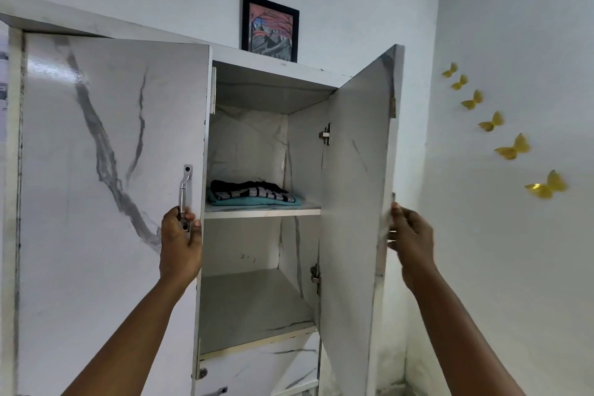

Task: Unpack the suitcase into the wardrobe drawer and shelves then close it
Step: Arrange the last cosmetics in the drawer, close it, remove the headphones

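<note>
The white marble-patterned wardrobe (276, 74) stands before me with both doors partly open. My left hand (180, 244) grips the lower end of the metal handle (184, 193) on the left door (106, 170). My right hand (409, 241) holds the outer edge of the right door (356, 186), fingers curled round it. Folded clothes (254, 193), black striped on top of teal, lie on the upper shelf (263, 210). The lower shelf (254, 309) holds nothing. Below it a drawer front (257, 370) with a handle shows. The suitcase is out of view.
A framed picture (270, 27) stands on top of the wardrobe. Yellow butterfly decorations (512, 149) run down the white wall to the right. The right door swings out close to that wall.
</note>
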